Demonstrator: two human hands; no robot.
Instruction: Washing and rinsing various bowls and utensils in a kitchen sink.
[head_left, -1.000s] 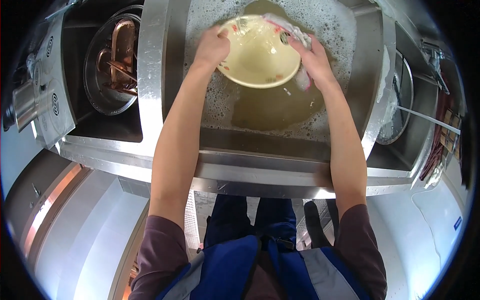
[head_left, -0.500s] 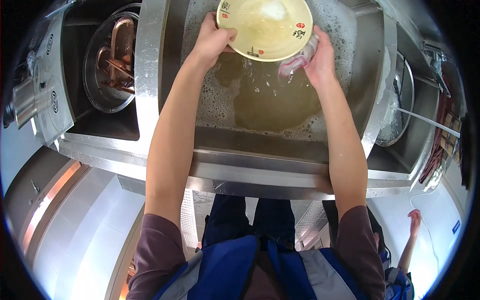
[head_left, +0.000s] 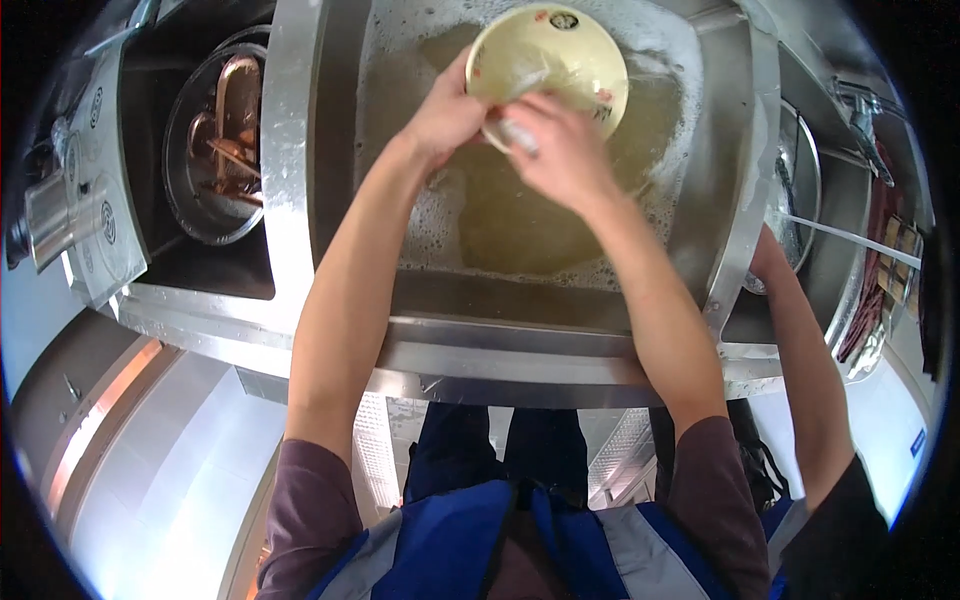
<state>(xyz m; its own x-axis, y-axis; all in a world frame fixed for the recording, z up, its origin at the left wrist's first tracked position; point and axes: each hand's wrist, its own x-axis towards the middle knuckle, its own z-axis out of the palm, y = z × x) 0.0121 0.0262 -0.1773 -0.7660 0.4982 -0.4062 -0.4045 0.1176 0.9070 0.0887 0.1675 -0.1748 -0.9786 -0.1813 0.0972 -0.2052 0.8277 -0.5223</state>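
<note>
A round pale yellow bowl (head_left: 575, 65) with small red and black marks is tilted above the sink water (head_left: 535, 235), its inside showing. My left hand (head_left: 447, 115) grips its left rim, thumb toward the inside. My right hand (head_left: 562, 150), smeared by motion, presses at the near left part of the bowl beside my left fingers. A bit of white cloth (head_left: 518, 136) shows at its fingertips; most of the cloth is hidden by the hand.
Foam (head_left: 665, 30) rims the brownish water in the steel sink (head_left: 470, 300). In the left basin, a round pot (head_left: 172, 165) holds copper-coloured utensils (head_left: 238, 100). At right, another person's arm (head_left: 805, 350) reaches into a basin with a round metal vessel (head_left: 812, 150).
My right hand has moved left from the bowl's right side with the cloth, across to its near left edge. The bowl has turned and tilted. Another person's arm has come into the right basin.
</note>
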